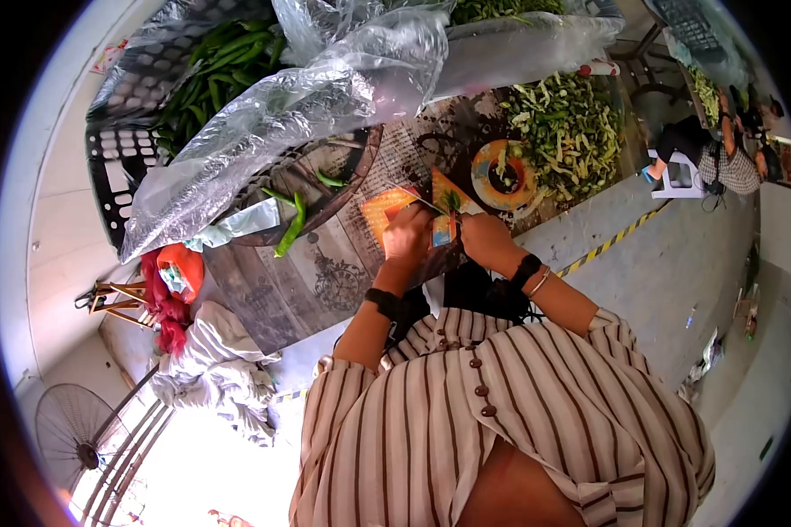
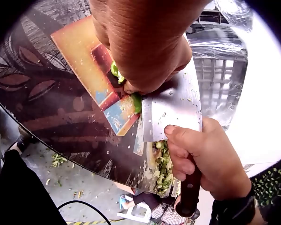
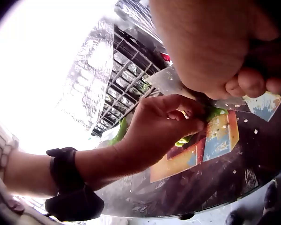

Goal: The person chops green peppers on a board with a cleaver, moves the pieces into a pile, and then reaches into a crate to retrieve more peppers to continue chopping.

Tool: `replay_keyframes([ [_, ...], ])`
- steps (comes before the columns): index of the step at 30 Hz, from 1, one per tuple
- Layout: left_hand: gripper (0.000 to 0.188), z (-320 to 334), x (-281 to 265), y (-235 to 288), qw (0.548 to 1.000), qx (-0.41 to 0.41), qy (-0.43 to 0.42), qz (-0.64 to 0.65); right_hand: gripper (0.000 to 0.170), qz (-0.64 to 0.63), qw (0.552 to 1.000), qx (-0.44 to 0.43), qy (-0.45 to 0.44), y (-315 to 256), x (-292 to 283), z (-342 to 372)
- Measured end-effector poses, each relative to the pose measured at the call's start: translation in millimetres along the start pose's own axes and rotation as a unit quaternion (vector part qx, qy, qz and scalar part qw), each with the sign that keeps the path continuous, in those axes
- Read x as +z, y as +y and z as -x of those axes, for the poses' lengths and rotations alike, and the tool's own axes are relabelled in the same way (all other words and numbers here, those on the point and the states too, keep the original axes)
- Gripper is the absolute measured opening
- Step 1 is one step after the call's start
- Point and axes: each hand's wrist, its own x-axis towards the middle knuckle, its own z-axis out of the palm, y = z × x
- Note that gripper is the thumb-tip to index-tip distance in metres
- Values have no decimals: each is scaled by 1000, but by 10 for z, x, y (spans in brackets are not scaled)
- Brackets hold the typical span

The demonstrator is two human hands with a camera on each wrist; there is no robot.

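Observation:
My left hand (image 1: 407,235) pinches a green pepper (image 3: 215,113) between thumb and fingers, low over a patterned orange and blue patch (image 2: 77,47) of the tabletop. My right hand (image 2: 192,157) grips the dark handle of a cleaver (image 2: 173,105), with its thumb against the wide blade. In the left wrist view the blade stands right beside the pepper and the left fingers. Pale green bits cling to the blade. From above, the right hand (image 1: 490,241) is just right of the left one. Part of the pepper is hidden by the left fingers.
A heap of cut green pieces (image 1: 571,123) lies to the right, by an orange ring shape (image 1: 505,176). Whole peppers (image 1: 294,224) lie to the left. Behind is a black crate (image 1: 114,171) with peppers and clear plastic (image 1: 325,83). Another person (image 1: 729,167) sits far right.

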Motion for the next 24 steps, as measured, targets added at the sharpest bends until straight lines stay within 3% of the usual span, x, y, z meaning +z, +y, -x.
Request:
replay_keyframes([
  [5, 9, -4, -2, 10, 1000, -7, -1, 13, 12, 7, 1000, -3, -9, 51, 108, -126],
  [10, 9, 14, 21, -23, 999, -17, -19, -22, 13, -5, 999, -14, 43, 80, 301, -217],
  [14, 10, -3, 32, -15, 1000, -1, 24, -2, 15, -35, 998, -18, 57, 142, 183, -257],
  [24, 9, 35, 43, -41, 1000, -17, 1, -11, 22, 22, 999, -28, -22, 54, -24, -24],
])
